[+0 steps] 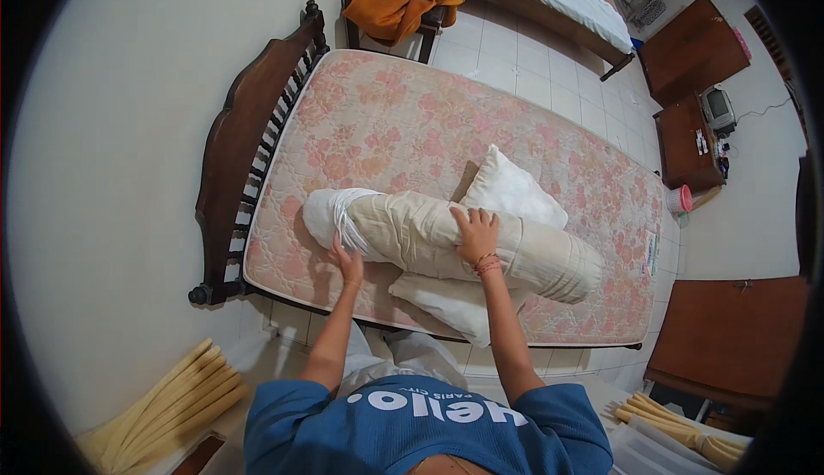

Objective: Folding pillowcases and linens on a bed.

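A long bolster (412, 226) lies across the mattress in a cream cover, its bare white end (318, 215) showing at the left. Around that end the cover's opening is bunched, with white strings (346, 215) over it. My left hand (348, 265) is at the lower side of this opening, its fingers closed on the edge of the cover. On top of the bolster, near its middle, my right hand (477, 236) lies flat with the fingers spread. One white pillow (511, 187) sits partly behind the bolster, and another white pillow (446, 303) is partly under its near side.
The floral mattress (378, 114) rests on a bed with a dark wooden headboard (245, 123) at the left. Behind it stand a chair with an orange blanket (395, 12) and a second bed (549, 3). A pink bin (679, 199) and wooden cabinet (689, 145) are at the right.
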Available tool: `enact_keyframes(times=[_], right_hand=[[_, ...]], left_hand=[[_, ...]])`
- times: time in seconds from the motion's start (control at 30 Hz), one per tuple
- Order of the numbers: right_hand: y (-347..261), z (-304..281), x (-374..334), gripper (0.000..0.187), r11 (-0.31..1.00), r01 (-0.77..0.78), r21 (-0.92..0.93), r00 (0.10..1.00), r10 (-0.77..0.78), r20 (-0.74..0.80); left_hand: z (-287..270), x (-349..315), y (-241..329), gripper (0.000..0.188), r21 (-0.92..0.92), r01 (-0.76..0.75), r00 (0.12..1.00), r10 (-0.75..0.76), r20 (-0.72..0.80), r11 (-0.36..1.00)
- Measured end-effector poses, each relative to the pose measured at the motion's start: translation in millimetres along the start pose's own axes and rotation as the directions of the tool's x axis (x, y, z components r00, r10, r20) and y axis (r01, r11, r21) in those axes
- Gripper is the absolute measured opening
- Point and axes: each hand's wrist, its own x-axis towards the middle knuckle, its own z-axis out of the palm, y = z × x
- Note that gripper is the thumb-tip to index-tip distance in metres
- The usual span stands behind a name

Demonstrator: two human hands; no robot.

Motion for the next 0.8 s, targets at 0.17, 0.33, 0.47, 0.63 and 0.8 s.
enact_keyframes(times=[0.17,0.33,0.47,0.63,0.8], right_hand=[[-21.0,-26.3,-7.4,0.084,0.996,-0.082,-0.023,0.996,0.083,0.043],[-37.9,-25.7,-18.6,0.064,0.984,0.095,0.151,0.995,-0.097,0.008],[-11.6,-76.4,-37.0,0.051,0.973,0.042,0.229,0.998,-0.054,0.044],[32.8,-129.6,-18.5,0.053,0.911,-0.117,0.396,0.96,0.001,0.281],[45.8,-29.7,-1.6,0.074,0.938,-0.269,0.22,0.908,0.17,0.384]], left_hand=[[39.9,-32.1,-4.8,0.09,-0.264,0.74,0.663,-0.609,0.434,0.618],[34.0,-8.3,-63.7,0.085,-0.246,0.635,0.767,-0.635,0.086,0.733],[23.6,-19.5,-46.8,0.06,-0.118,0.544,0.839,-0.543,0.039,0.831],[-46.3,-2.0,-48.0,0.044,-0.523,0.248,0.958,-0.128,0.255,0.815],[-65.7,9.3,44.6,0.042,-0.202,0.219,0.896,-0.115,0.429,0.955]])
